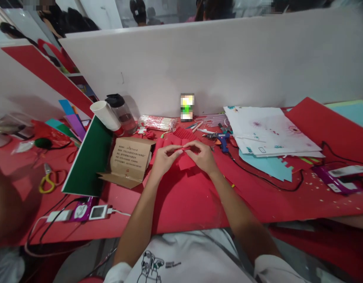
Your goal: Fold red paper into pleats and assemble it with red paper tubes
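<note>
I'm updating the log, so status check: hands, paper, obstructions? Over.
Left hand and right hand close together, pinching red paper. Box to the left, glue gun to the right. Neither between the hands.

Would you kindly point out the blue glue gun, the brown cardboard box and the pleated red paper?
Blue glue gun (223, 138): head view, on its blue body.
Brown cardboard box (128, 158): head view, on its printed panel.
Pleated red paper (183, 133): head view, on its ridged surface.
</note>
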